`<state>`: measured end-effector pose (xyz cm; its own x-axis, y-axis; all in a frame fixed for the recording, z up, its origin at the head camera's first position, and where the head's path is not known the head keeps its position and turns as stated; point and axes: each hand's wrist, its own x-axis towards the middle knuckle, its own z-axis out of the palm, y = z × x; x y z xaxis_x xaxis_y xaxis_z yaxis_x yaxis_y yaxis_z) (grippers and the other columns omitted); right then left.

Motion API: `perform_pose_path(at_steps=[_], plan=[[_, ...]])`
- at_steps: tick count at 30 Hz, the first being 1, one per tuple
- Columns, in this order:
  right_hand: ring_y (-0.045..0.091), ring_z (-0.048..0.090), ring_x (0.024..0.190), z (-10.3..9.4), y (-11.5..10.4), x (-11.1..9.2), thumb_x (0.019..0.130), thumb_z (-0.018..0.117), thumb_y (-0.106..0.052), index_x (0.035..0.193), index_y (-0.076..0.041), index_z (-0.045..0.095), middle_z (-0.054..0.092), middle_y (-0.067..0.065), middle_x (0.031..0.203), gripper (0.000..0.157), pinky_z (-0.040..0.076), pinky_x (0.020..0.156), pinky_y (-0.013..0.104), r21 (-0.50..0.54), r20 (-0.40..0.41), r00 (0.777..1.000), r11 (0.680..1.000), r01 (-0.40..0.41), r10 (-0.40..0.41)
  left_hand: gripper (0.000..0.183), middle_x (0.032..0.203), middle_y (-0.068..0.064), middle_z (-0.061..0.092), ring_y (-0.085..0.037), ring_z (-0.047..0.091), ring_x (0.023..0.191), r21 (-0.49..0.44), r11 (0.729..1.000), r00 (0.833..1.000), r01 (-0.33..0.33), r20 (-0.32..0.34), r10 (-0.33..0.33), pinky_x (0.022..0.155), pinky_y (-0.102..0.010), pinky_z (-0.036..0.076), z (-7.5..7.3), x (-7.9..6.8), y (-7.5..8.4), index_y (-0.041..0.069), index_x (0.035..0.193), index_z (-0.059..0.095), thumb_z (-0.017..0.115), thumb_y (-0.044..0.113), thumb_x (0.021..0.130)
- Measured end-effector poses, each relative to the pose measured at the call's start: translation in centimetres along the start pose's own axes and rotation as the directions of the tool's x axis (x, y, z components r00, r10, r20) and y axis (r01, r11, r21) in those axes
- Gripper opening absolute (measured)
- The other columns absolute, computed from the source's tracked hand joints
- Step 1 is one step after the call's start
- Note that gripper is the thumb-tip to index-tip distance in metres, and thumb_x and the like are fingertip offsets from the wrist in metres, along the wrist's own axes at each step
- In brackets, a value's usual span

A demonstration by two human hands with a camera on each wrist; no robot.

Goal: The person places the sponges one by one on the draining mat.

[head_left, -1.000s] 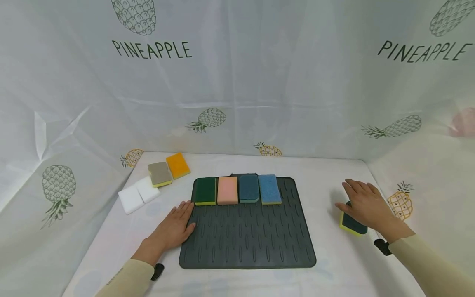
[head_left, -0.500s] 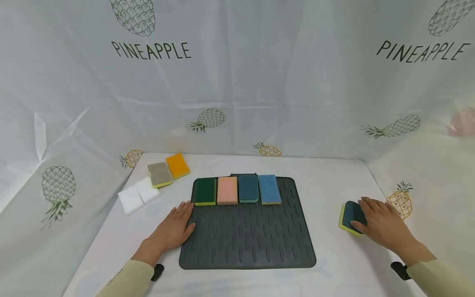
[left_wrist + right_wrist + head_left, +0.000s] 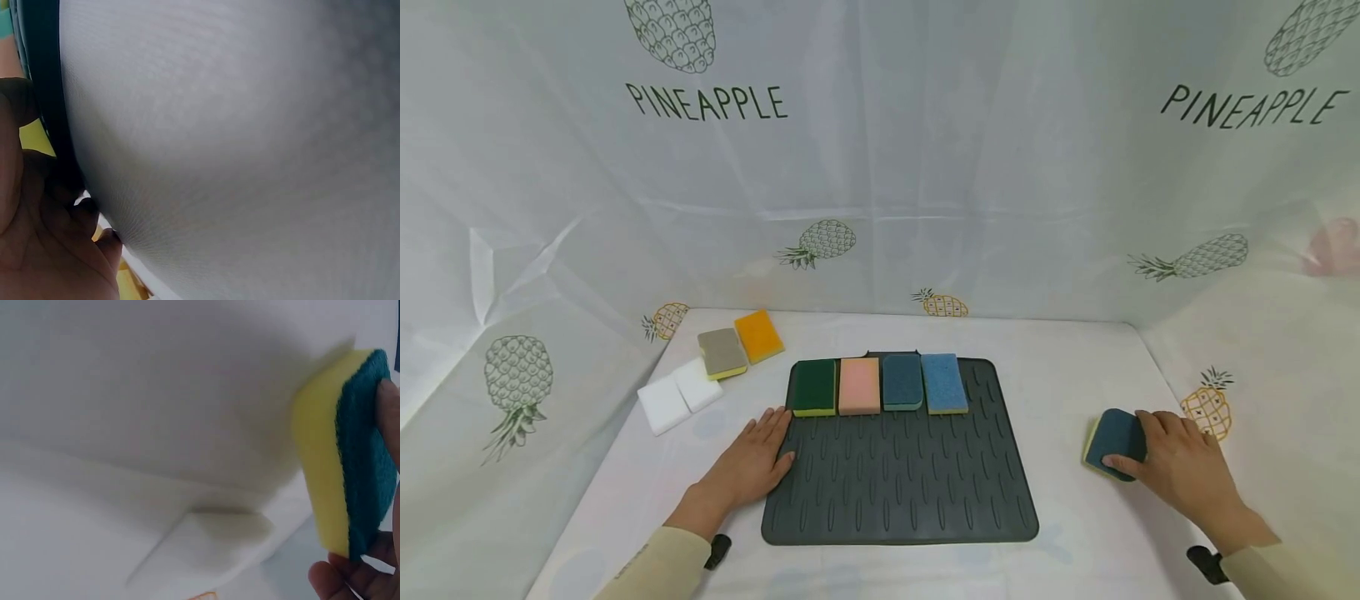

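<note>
My right hand [image 3: 1191, 467] pinches a sponge [image 3: 1116, 446] with a dark teal scouring face and yellow foam, at the right of the table. Its thumb lies on the teal face, and in the right wrist view fingertips show at the lower edge of the sponge [image 3: 331, 456], which is tilted over the white surface. The left hand [image 3: 748, 462] rests at the left edge of a dark grey ridged mat [image 3: 895, 475], fingers straight. Along the mat's far edge lie a dark green sponge [image 3: 815, 385], a pink one [image 3: 860, 385], a dark blue one [image 3: 902, 382] and a light blue one [image 3: 944, 383].
At the back left lie two white sponges [image 3: 664, 404], a grey-topped sponge [image 3: 722, 350] and an orange sponge [image 3: 760, 335]. The right wrist view shows a white block [image 3: 206, 550] below the held sponge. White pineapple-printed sheeting [image 3: 880, 167] rises behind the table.
From above the teal sponge, my right hand has drawn back to its right side and now grips it, its near end raised slightly. The left hand and the mat have stayed still.
</note>
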<state>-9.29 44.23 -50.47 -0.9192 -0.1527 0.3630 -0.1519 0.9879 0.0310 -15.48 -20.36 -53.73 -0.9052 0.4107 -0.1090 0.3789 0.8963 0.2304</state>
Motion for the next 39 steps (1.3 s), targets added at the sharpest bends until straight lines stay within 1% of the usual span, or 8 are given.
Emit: perform_pose_path(at_steps=[6,8,14,20,23,28,30,39], plan=[[0.055,0.059,0.094,0.6,-1.1,-0.9,0.062,0.097,-0.050,0.133,0.013,0.058,0.058,0.039,0.113,0.102,0.050,0.069,0.069,0.061,-0.059,0.997,0.997,-0.054,0.058,0.072,0.170,-0.025,0.031,-0.044,0.028,0.159,0.003,1.000,1.000,0.001,-0.005,-0.001,0.128,-0.062,0.027,-0.2,-0.1,0.0,-0.005,0.163,0.029,0.056,0.034,0.109],[0.055,0.061,0.093,0.9,-1.5,-1.2,0.068,0.093,-0.058,0.137,0.014,0.055,0.058,0.039,0.114,0.106,0.051,0.070,0.069,0.079,-0.107,0.993,0.996,-0.039,0.047,0.072,0.170,-0.025,0.032,-0.044,0.028,0.158,-0.001,1.000,1.000,0.000,-0.009,0.000,0.127,-0.062,0.027,-0.3,-0.2,0.0,-0.005,0.163,0.029,0.056,0.033,0.109],[0.056,0.061,0.094,1.5,-2.2,-1.7,0.084,0.031,-0.097,0.141,0.016,0.046,0.057,0.040,0.122,0.127,0.050,0.069,0.070,0.097,-0.199,0.980,0.995,-0.002,0.022,0.071,0.169,-0.025,0.032,-0.044,0.029,0.158,-0.014,1.000,1.000,-0.002,-0.017,0.002,0.127,-0.062,0.027,-0.3,-0.2,0.0,-0.005,0.163,0.030,0.057,0.032,0.108],[0.055,0.059,0.096,1.7,-2.0,-1.7,0.081,0.024,-0.099,0.144,0.016,0.043,0.054,0.038,0.126,0.132,0.049,0.066,0.069,0.100,-0.162,0.987,0.995,0.021,-0.005,0.071,0.169,-0.025,0.032,-0.045,0.028,0.158,-0.014,1.000,1.000,0.007,-0.017,-0.007,0.127,-0.062,0.026,-0.4,-0.3,0.1,-0.005,0.163,0.030,0.057,0.032,0.109],[0.056,0.060,0.094,1.7,-1.5,-1.3,0.082,0.032,-0.098,0.144,0.017,0.044,0.054,0.037,0.126,0.131,0.049,0.066,0.069,0.093,-0.143,0.989,0.995,0.041,-0.027,0.071,0.169,-0.025,0.032,-0.045,0.028,0.158,-0.019,1.000,1.000,0.009,-0.017,-0.009,0.127,-0.063,0.026,-0.5,-0.3,0.1,-0.006,0.163,0.030,0.057,0.032,0.108],[0.054,0.059,0.098,1.8,-1.0,0.2,0.065,0.093,-0.062,0.144,0.015,0.044,0.054,0.036,0.127,0.121,0.050,0.070,0.069,0.077,-0.062,0.997,0.996,0.054,-0.049,0.072,0.169,-0.025,0.032,-0.044,0.028,0.158,-0.023,1.000,1.000,0.012,-0.013,-0.012,0.128,-0.063,0.026,-0.6,-0.3,0.2,-0.005,0.163,0.030,0.058,0.032,0.108],[0.054,0.059,0.103,1.8,-1.1,1.2,0.058,0.098,-0.044,0.144,0.016,0.044,0.054,0.036,0.129,0.118,0.050,0.072,0.070,0.066,-0.036,0.998,0.996,0.060,-0.058,0.072,0.169,-0.025,0.032,-0.044,0.028,0.159,-0.021,1.000,1.000,0.014,-0.012,-0.014,0.128,-0.062,0.025,-0.6,-0.3,0.2,-0.005,0.163,0.030,0.057,0.032,0.108],[0.051,0.060,0.109,1.3,-3.1,6.9,0.059,0.098,-0.044,0.142,0.014,0.047,0.057,0.035,0.131,0.114,0.051,0.078,0.067,0.087,-0.053,0.981,0.977,0.193,-0.189,0.071,0.169,-0.025,0.033,-0.044,0.029,0.158,-0.016,1.000,1.000,0.004,-0.005,-0.004,0.127,-0.062,0.027,-0.4,-0.3,0.3,-0.006,0.163,0.030,0.057,0.033,0.109]])
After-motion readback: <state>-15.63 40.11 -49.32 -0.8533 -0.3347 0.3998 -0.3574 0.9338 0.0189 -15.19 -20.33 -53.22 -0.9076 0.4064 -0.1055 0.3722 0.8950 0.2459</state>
